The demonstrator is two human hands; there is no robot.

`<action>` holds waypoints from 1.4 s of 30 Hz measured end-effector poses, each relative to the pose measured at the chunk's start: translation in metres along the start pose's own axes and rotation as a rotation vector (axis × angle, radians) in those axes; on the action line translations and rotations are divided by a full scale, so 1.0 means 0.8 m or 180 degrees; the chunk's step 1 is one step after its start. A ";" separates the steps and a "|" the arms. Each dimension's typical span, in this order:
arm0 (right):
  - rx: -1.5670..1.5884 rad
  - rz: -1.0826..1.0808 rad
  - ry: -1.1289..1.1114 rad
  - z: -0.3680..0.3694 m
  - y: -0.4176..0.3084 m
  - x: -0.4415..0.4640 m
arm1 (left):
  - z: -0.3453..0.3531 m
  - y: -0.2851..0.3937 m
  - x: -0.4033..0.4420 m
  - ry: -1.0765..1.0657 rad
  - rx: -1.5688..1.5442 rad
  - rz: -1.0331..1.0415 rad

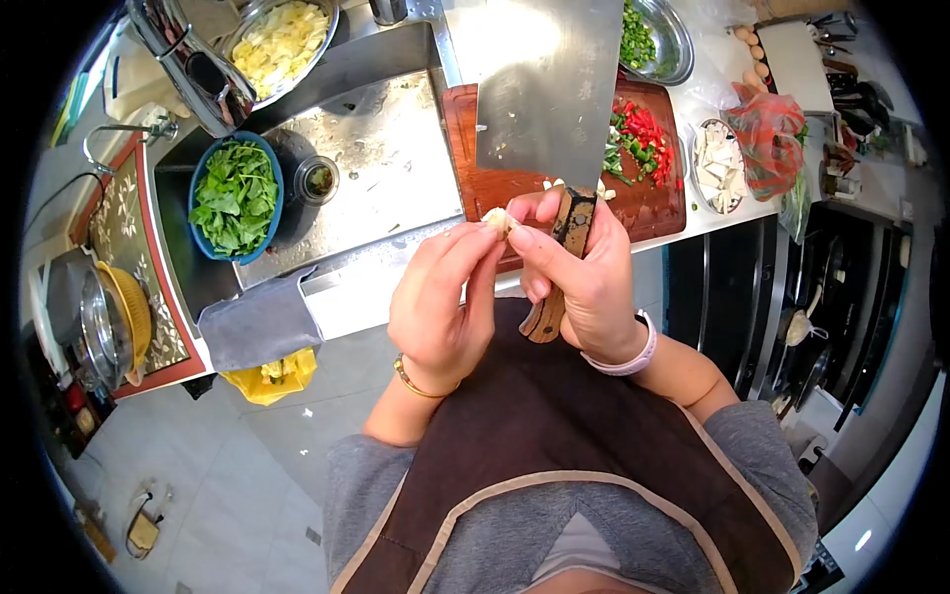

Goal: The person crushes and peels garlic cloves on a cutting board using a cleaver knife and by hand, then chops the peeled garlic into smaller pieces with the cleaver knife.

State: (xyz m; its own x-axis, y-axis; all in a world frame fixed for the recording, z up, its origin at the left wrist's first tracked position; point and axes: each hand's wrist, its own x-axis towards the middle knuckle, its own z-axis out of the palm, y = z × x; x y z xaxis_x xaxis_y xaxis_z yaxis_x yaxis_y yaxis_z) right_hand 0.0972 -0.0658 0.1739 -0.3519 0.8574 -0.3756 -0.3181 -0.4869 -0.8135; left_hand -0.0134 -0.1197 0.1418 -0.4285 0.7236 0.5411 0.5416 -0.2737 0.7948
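Observation:
My left hand (437,297) is closed in a pinch on a small pale piece that looks like a garlic clove (499,221). My right hand (599,282) is wrapped round the wooden handle of a cleaver (546,94), its wide blade pointing away from me over the board. The right thumb and fingertip also meet the clove's right side. Beneath the blade lies a reddish wooden cutting board (648,216). Chopped red and green peppers (643,139) are on the board's right part, with a few pale pieces (605,190) close to the cleaver's handle.
Left of the board is a steel sink (396,148) holding a blue basin of leafy greens (236,198). A bowl of pale slices (282,45) stands behind it. To the right are a bowl of chopped greens (638,38), a plate of white pieces (719,166) and a red plastic bag (770,139).

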 end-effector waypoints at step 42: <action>-0.0542 -0.0277 -0.0445 0.009 0.009 -0.016 | -0.039 0.012 -0.001 -0.0215 -0.1758 -0.2020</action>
State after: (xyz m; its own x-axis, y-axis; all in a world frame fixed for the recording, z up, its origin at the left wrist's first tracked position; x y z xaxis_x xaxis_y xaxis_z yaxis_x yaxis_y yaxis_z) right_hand 0.0934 -0.0817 0.1764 -0.4520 0.8576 -0.2453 -0.2036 -0.3669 -0.9077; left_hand -0.0309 -0.1426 0.1576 -0.4784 0.8763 -0.0571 -0.2262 -0.0601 0.9722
